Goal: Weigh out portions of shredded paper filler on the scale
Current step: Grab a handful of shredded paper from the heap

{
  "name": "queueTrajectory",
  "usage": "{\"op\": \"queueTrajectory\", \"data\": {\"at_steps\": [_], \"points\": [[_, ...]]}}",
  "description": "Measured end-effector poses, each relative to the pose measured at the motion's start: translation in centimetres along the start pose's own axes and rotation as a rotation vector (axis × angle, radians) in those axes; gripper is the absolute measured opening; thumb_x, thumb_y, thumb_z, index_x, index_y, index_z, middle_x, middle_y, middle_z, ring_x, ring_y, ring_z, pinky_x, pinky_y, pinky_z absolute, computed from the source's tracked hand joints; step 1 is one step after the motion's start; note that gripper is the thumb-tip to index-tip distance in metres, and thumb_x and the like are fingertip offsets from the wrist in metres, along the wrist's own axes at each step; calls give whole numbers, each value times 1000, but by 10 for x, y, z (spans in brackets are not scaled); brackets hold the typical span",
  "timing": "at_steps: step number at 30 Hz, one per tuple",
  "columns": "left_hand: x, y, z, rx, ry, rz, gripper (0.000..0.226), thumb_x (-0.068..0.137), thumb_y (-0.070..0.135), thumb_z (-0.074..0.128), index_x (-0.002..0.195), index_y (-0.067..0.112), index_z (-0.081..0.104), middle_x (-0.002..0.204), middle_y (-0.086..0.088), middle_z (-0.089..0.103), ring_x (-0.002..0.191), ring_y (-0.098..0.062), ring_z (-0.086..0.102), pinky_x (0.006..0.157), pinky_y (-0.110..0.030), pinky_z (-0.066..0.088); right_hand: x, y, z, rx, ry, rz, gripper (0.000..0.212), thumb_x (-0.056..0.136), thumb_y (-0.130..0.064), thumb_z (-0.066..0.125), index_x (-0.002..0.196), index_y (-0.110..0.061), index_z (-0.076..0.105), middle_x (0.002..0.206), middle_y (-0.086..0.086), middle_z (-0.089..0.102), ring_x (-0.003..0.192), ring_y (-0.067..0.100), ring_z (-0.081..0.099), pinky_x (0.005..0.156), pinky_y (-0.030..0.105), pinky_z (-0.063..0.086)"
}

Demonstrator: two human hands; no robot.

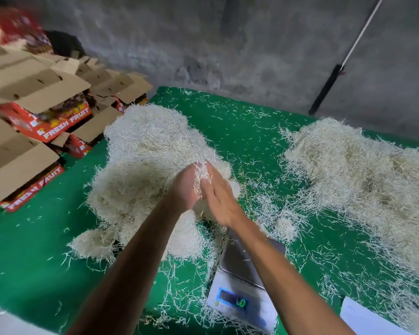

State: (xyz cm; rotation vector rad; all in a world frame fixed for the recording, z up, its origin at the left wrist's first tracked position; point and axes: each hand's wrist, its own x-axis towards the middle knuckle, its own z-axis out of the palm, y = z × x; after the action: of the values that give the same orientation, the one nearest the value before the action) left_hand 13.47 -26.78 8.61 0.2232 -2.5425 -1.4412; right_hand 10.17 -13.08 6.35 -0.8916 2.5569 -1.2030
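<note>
- We see both hands raised together above the green cloth point(46, 250), palm facing palm, with a small tuft point(202, 175) of shredded paper pressed between them
- The left hand point(185, 187) has its fingers mostly straight, and its palm lies against the tuft from the left side
- The right hand point(219, 199) has also straight fingers, which point away from us, and it presses the tuft from the right side
- Strands of the tuft stick out above the fingertips and hang down between the wrists
- The scale point(242, 281) stands on the cloth near us, below the right forearm, which covers a part of its metal plate
- The display point(234, 299) of the scale is lit in green, but we cannot read the number
- A big pile point(145, 151) of paper filler lies behind and to the left of the hands, with some smaller clumps at its near edge
- A second pile point(363, 170) lies on the right side of the cloth, well apart from the first one
- Loose strands are scattered over the cloth between the piles and around the scale
- Boxes point(41, 112) with the words "FRESH FRUIT" are stacked at the left, their brown flaps open
- A grey wall point(228, 44) stands behind the cloth, and a dark bar point(327, 89) leans against it
</note>
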Motion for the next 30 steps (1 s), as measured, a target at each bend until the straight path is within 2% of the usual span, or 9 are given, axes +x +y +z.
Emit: {"op": "queueTrajectory", "data": {"at_steps": [2, 4, 6, 9, 12, 15, 20, 24, 30], "points": [[14, 0, -24, -4, 187, -104, 23, 98, -2, 50, 114, 12, 59, 108, -9, 63, 94, -16, 61, 79, -29, 53, 13, -7, 0, 144, 25, -16, 61, 102, -72, 18, 158, -48, 21, 162, -3, 35, 146, 5, 35, 121, 27, 31], [36, 0, -54, -207, 387, -286, 26, 99, 11, 49, 123, 14, 59, 121, -8, 61, 105, -19, 57, 90, -33, 51, 28, -15, 2, 220, 74, -4, 60, 102, -70, 27, 154, -41, 37, 159, -7, 42, 138, -1, 41, 116, 28, 34], [53, 1, -86, -224, 509, -207, 40, 94, 18, 56, 134, 15, 51, 136, -4, 54, 117, -14, 52, 99, -26, 44, 39, -20, 12, 221, 94, -13, 47, 107, -53, 39, 147, -31, 50, 150, -8, 52, 126, -3, 48, 114, 35, 40], [63, -8, -118, -128, 648, -64, 50, 84, 26, 71, 125, 20, 44, 116, 8, 55, 97, -5, 58, 81, -12, 50, 50, -21, 32, 190, 128, -44, 29, 109, -30, 47, 128, -23, 67, 120, -15, 64, 102, -4, 62, 105, 46, 52], [60, -35, -119, 145, 467, -128, 50, 81, 33, 76, 120, 24, 45, 118, -2, 60, 101, -14, 62, 87, -31, 57, 53, -15, 48, 227, 133, -50, 31, 105, -40, 42, 118, -30, 68, 105, -11, 72, 91, 8, 71, 87, 44, 61], [51, -65, -112, 456, 236, -267, 61, 78, 50, 79, 126, 19, 57, 130, -1, 62, 122, -21, 54, 117, -50, 29, 53, -7, 55, 243, 103, -20, 31, 103, -43, 41, 112, -33, 69, 98, -9, 73, 84, 9, 72, 77, 39, 63], [47, -40, -108, 569, 502, 58, 56, 69, 65, 78, 111, 30, 66, 120, 4, 67, 108, -16, 57, 101, -38, 39, 44, 15, 43, 320, 143, 65, 21, 107, -27, 49, 109, -34, 69, 94, -15, 74, 85, 3, 72, 72, 22, 61], [43, -8, -56, 587, 334, 126, 48, 83, 58, 71, 118, 26, 63, 109, 7, 68, 99, -13, 60, 82, -33, 53, 30, 22, 17, 373, 235, 80, 23, 106, -21, 53, 103, -40, 66, 92, -30, 71, 88, -13, 66, 72, 3, 48], [47, 8, 75, 562, 39, 182, 44, 86, 55, 71, 116, 24, 66, 98, 10, 73, 85, -11, 69, 71, -22, 50, -17, 83, -37, 335, 381, 213, 26, 106, -22, 55, 97, -45, 65, 90, -22, 70, 92, 8, 66, 81, 26, 53]]}}
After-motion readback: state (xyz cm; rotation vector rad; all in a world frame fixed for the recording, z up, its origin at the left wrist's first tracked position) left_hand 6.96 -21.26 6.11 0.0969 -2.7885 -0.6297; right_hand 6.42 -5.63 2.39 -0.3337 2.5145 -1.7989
